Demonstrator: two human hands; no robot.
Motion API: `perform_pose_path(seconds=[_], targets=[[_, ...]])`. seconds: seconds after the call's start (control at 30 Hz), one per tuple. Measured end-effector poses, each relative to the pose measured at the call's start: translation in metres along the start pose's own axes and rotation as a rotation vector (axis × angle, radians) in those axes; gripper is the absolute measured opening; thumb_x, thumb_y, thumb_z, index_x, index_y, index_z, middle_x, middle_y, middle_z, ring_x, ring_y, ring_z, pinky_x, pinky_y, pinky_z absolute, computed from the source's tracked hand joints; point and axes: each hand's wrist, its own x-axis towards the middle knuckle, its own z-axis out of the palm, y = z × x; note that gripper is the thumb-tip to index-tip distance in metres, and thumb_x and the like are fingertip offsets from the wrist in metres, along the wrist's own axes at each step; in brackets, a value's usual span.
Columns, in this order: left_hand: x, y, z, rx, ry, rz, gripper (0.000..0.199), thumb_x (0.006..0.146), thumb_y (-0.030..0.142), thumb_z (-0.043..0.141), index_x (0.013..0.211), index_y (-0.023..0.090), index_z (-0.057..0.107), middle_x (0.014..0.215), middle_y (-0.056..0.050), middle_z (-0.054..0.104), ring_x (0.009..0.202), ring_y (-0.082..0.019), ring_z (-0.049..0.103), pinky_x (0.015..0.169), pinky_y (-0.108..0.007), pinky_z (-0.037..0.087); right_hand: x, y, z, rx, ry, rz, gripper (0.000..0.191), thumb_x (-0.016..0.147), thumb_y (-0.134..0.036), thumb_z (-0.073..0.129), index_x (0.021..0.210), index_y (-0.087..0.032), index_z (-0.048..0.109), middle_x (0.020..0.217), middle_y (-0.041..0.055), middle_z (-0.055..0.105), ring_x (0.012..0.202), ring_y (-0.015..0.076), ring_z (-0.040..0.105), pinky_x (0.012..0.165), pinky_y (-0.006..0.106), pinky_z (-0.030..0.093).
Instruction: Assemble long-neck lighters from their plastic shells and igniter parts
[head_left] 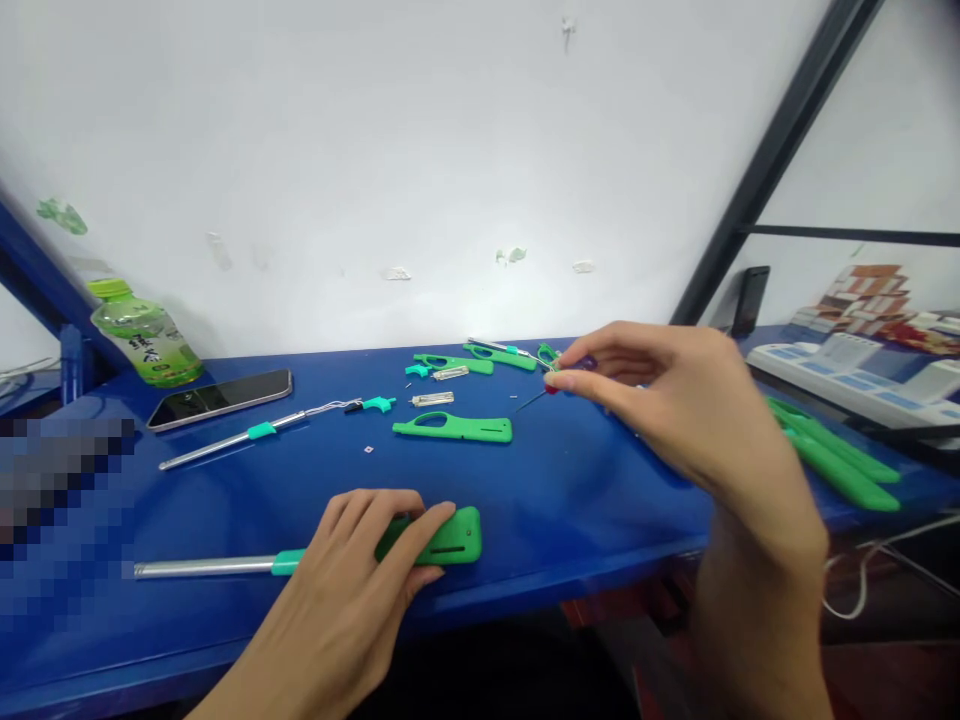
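My left hand (356, 575) is closed around a green long-nosed lighter (461, 535) near the table's front edge. Its metal tube points left, and a slot and a small hole show at the right end of its handle. In my right hand (667, 395), a small screwdriver (532, 400) is pinched between thumb and fingers. Its thin shaft slants down to the left above the table, apart from the lighter. Beyond the left hand lie a green half shell (480, 431), a clear inner tank (433, 400) and a metal tube (217, 448) wired to a turquoise trigger (377, 405).
A phone (221, 398) and a green-capped bottle (146, 335) stand at the back left of the blue table (570, 500). More shells and a tank (451, 374) lie at the back. Green lighter bodies (840, 460) and white power strips (855, 375) are at the right.
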Motion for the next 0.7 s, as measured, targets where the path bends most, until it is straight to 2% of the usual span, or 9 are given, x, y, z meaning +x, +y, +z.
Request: perform_pose_path(seconds=[0.13,0.3,0.4,0.5,0.6,0.67,0.7], targets=[[-0.005,0.001,-0.006,0.034,0.156,0.016,0.034,0.100,0.002,0.058,0.128,0.020,0.064,0.113,-0.008,0.058,0.097,-0.020,0.057,0.086,-0.033,0.049,0.011,0.019,0.007,-0.200,-0.041,0.095,0.003,0.090,-0.028,0.080,0.088,-0.026,0.080,0.083,0.0019,0.082,0.082,0.0258,0.079,0.075,0.036,0.054],[-0.012,0.005,-0.014,0.064,0.258,0.055,0.047,0.093,-0.013,0.052,0.121,0.021,0.067,0.110,-0.006,0.059,0.098,-0.018,0.059,0.086,-0.032,0.049,0.015,0.034,0.019,-0.414,-0.270,0.062,0.008,0.088,-0.018,0.073,0.087,-0.025,0.077,0.087,0.0022,0.081,0.080,0.0248,0.075,0.072,0.035,0.050],[-0.013,0.007,-0.015,0.099,0.240,0.037,0.045,0.096,-0.008,0.052,0.120,0.026,0.069,0.108,-0.004,0.063,0.099,-0.018,0.061,0.088,-0.034,0.050,0.014,0.050,0.023,-0.455,-0.466,0.012,0.015,0.084,-0.019,0.075,0.097,-0.027,0.077,0.099,0.0024,0.080,0.088,0.0255,0.074,0.074,0.035,0.052],[-0.013,0.008,-0.015,0.072,0.222,-0.054,0.025,0.103,0.010,0.055,0.112,0.028,0.070,0.103,-0.001,0.068,0.096,-0.019,0.066,0.087,-0.036,0.054,0.013,0.061,0.025,-0.461,-0.585,-0.009,0.021,0.086,-0.026,0.076,0.107,-0.027,0.077,0.107,0.0054,0.080,0.096,0.0277,0.073,0.079,0.037,0.054],[-0.017,0.009,-0.013,-0.021,0.257,-0.121,0.011,0.103,0.023,0.062,0.112,0.028,0.067,0.096,0.000,0.071,0.087,-0.020,0.069,0.082,-0.039,0.059,0.013,0.052,0.020,-0.389,-0.556,-0.056,0.022,0.097,-0.039,0.068,0.109,-0.023,0.077,0.100,0.0076,0.079,0.096,0.0271,0.072,0.085,0.039,0.054],[-0.028,0.007,-0.009,-0.048,0.290,-0.124,0.022,0.099,0.018,0.067,0.117,0.030,0.064,0.093,0.002,0.074,0.087,-0.021,0.073,0.083,-0.042,0.061,0.010,0.032,0.017,-0.210,-0.596,-0.076,0.031,0.102,-0.049,0.063,0.106,-0.021,0.078,0.091,0.0056,0.079,0.088,0.0232,0.072,0.081,0.034,0.053],[-0.038,0.006,-0.007,-0.023,0.301,-0.101,0.032,0.095,0.012,0.069,0.120,0.033,0.065,0.093,0.003,0.076,0.090,-0.023,0.075,0.084,-0.045,0.062,0.007,0.019,0.016,-0.093,-0.650,-0.049,0.035,0.100,-0.054,0.065,0.102,-0.022,0.079,0.086,0.0030,0.077,0.080,0.0203,0.071,0.074,0.031,0.053]])
